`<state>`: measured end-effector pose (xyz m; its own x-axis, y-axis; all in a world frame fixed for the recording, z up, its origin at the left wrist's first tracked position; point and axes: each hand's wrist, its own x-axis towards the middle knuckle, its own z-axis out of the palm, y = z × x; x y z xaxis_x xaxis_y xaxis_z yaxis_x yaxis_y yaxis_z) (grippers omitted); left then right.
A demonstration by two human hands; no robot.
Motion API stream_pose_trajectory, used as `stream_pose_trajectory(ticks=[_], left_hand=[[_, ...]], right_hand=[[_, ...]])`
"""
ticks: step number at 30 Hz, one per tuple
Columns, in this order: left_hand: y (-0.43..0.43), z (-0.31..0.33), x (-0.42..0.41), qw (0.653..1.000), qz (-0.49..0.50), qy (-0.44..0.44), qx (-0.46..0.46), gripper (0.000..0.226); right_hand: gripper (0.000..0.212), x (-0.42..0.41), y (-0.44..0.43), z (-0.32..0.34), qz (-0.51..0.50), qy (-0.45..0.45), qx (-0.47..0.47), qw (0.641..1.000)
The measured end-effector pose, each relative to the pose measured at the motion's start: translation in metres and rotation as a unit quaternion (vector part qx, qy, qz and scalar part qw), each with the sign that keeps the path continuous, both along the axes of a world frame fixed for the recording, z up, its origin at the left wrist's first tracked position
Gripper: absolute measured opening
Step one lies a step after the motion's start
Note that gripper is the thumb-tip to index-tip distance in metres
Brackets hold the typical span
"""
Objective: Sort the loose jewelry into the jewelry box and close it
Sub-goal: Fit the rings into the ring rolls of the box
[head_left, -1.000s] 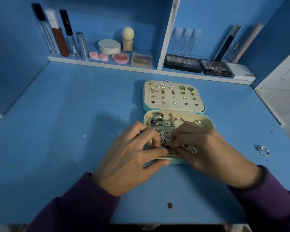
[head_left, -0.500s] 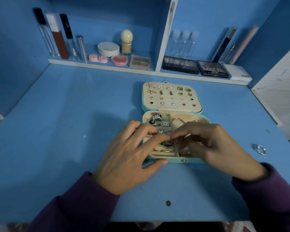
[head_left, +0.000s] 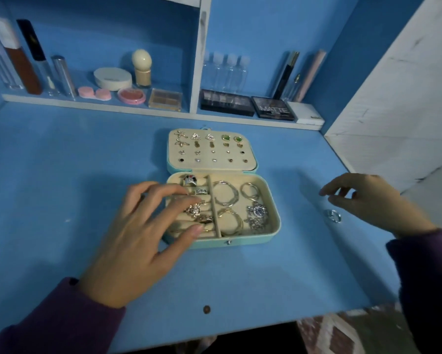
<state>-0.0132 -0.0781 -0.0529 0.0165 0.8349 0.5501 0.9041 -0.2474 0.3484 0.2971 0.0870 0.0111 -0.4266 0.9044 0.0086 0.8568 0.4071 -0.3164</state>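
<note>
Blue desk (head_left: 61, 175), one open jewelry box (head_left: 275, 232), one loose ring (head_left: 332, 216), left hand (head_left: 138, 241), right hand (head_left: 373, 200) both slack, empty

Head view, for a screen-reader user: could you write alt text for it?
An open teal jewelry box sits on a blue desk, its lid studded with earrings, its tray holding rings and hoops. The left hand rests on the tray's left side; the right hand hovers by a loose silver ring right of the box.

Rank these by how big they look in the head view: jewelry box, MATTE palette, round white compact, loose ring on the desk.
1. jewelry box
2. MATTE palette and round white compact, too alike to rank
3. loose ring, smallest
</note>
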Motion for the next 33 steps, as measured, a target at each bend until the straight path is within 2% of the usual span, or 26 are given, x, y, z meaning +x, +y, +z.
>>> stream_pose_trajectory(ticks=[4, 10, 15, 18, 22, 28, 31, 33], left_hand=[[0.002, 0.002, -0.001, 0.999, 0.026, -0.035, -0.013, 0.045], [0.002, 0.003, 0.001, 0.999, 0.02, -0.042, -0.019, 0.045], [0.002, 0.004, 0.0, 0.999, 0.021, -0.039, -0.017, 0.045], [0.002, 0.003, 0.0, 0.999, 0.014, -0.042, -0.008, 0.044], [0.001, 0.003, 0.0, 0.999, 0.013, -0.038, 0.032, 0.04], [-0.006, -0.001, -0.01, 0.997, 0.029, 0.033, 0.069, 0.04], [-0.011, -0.004, -0.015, 0.996, 0.027, 0.055, 0.07, 0.036], [-0.012, -0.005, -0.016, 0.996, 0.022, 0.055, 0.069, 0.034]], right_hand=[[0.037, 0.026, 0.008, 0.0, -0.03, -0.086, -0.058, 0.994], [0.019, 0.026, 0.006, -0.005, -0.032, -0.044, -0.088, 0.995], [0.025, 0.017, 0.002, -0.007, 0.003, -0.02, -0.066, 0.998], [0.018, 0.003, -0.003, -0.005, -0.002, 0.044, -0.043, 0.998], [0.012, -0.035, -0.02, -0.002, 0.02, 0.186, -0.076, 0.979], [0.008, -0.109, -0.057, 0.003, 0.081, 0.389, -0.111, 0.911], [0.012, -0.14, -0.072, -0.001, 0.112, 0.418, -0.151, 0.889], [0.015, -0.153, -0.083, -0.008, 0.121, 0.399, -0.149, 0.897]])
